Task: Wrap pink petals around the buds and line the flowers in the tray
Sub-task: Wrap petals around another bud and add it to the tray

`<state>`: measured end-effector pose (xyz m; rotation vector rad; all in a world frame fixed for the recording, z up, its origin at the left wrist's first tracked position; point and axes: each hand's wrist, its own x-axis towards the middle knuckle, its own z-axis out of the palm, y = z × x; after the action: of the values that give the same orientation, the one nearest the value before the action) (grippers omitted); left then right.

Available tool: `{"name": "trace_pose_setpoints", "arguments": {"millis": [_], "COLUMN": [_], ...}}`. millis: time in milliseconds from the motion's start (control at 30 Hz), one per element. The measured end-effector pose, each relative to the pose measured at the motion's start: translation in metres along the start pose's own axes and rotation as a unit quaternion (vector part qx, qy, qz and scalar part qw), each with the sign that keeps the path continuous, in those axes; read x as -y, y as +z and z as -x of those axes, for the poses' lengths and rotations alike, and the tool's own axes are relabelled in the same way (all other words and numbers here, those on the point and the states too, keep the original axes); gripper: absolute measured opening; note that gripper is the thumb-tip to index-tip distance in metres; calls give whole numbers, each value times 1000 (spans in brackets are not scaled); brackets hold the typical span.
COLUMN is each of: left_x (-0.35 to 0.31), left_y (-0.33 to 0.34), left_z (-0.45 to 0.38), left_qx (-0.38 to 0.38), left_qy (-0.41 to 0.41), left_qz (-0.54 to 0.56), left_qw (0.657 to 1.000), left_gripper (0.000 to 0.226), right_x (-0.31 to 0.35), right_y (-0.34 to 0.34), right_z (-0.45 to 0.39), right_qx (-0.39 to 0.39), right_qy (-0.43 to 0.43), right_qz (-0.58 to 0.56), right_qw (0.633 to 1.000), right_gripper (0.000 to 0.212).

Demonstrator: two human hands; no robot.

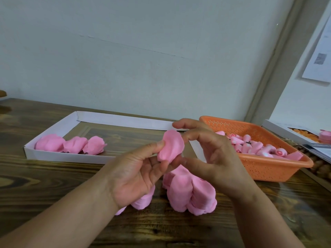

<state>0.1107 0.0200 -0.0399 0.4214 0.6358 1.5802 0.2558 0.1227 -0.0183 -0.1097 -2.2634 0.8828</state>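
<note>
- Head view, with the white tray (pixel 53 130) taken as landmark: three finished pink flowers (pixel 70 144) are seen inside it, laid side by side along its near left wall. The rest of the tray floor is bare, so the line is judged to be only started.
- To the right of the tray, an orange basket (pixel 279 168) is placed on the tabletop (pixel 44 179). Many buds (pixel 254 145) are heaped in it, so much work is judged to be left.
- In front of the tray, toward its right end, a pile of loose pink petals (pixel 189 192) is lying on the tabletop, partly under the hands.
- One petal (pixel 171 146) is held up above this pile, in front of the tray's right end. It is pinched by the left hand (pixel 136 174) between thumb and curled fingers.
- The right hand (pixel 213 153) is brought close to the petal; its fingers are bent, and the thumb and a fingertip seem to touch the petal's right edge. If they really grip it cannot be told.
- Whether a bud is already inside the held petal cannot be seen; the wrapping of this fourth flower is judged to be in an early stage.
</note>
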Motion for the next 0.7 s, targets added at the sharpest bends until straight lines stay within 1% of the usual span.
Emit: {"name": "trace_pose_setpoints", "arguments": {"millis": [167,300,400,467,500,600,700], "left_x": [0,-1,0,2,2,4,5], "left_y": [-2,-2,0,-1,-1,1,0], "left_z": [-1,-1,1,0,0,1,2], "left_qx": [-5,2,7,6,9,30,34], "left_qy": [-9,-10,-13,-11,-12,-26,-17], "left_qz": [8,-15,-9,-9,-12,-7,-15], "left_qw": [1000,1000,1000,1000,1000,999,999], "left_gripper": [47,32,39,46,46,39,37], "right_x": [5,7,6,7,8,10,7], "right_y": [0,0,-1,-1,0,3,5], "right_z": [0,1,1,1,1,1,-2], "right_qx": [1,11,25,22,23,36,20], "right_qy": [-10,-28,-22,-12,-7,27,42], "right_qz": [88,110,137,134,123,81,61], "right_qw": [996,993,990,991,992,996,997], "right_gripper": [18,26,19,14,16,25,28]}}
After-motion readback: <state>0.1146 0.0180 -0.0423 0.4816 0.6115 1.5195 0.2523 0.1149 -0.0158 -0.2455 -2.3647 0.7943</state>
